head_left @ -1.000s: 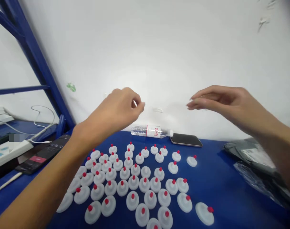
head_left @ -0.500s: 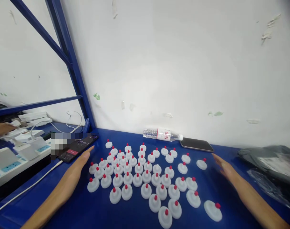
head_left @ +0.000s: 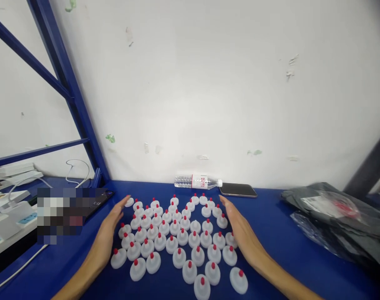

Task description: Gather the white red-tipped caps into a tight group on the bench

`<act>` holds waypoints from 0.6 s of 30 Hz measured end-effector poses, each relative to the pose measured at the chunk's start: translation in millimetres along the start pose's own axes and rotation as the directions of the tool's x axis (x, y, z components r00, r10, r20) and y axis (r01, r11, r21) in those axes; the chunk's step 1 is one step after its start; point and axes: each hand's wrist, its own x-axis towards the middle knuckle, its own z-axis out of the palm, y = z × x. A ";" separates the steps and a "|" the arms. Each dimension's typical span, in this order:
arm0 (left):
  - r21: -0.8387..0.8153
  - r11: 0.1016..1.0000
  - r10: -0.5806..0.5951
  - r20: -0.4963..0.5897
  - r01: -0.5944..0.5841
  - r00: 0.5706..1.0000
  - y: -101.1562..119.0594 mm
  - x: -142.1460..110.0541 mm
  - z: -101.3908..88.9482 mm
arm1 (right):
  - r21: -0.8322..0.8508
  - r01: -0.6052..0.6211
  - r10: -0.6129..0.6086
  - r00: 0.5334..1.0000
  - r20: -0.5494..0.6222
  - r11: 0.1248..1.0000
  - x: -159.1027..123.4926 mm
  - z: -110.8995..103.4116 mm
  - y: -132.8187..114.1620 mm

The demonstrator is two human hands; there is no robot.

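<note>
Several white round caps with red tips (head_left: 175, 237) stand packed together on the blue table (head_left: 271, 233). My left hand (head_left: 110, 223) lies flat and open against the left edge of the cluster, fingers stretched toward the wall. On the cluster's right edge, my right hand (head_left: 240, 231) is also open and flat, touching the outer caps. Both hands hold nothing. One cap (head_left: 239, 280) sits a little apart at the front right.
A water bottle (head_left: 198, 181) lies along the wall beside a dark phone (head_left: 238, 190). Black plastic bags (head_left: 336, 216) are piled at the right. A blurred device (head_left: 68, 206), power strips (head_left: 8, 216) and cables lie left, behind a blue frame post (head_left: 71, 104).
Both hands came down from the air to the table and have pushed inward from each side. The caps are now bunched closer together.
</note>
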 end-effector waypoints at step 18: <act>-0.118 0.981 -0.100 0.365 0.153 0.925 0.6 58.0 47.0 | 0.096 0.116 -0.106 0.989 -0.106 0.989 24.6 -14.6 24.0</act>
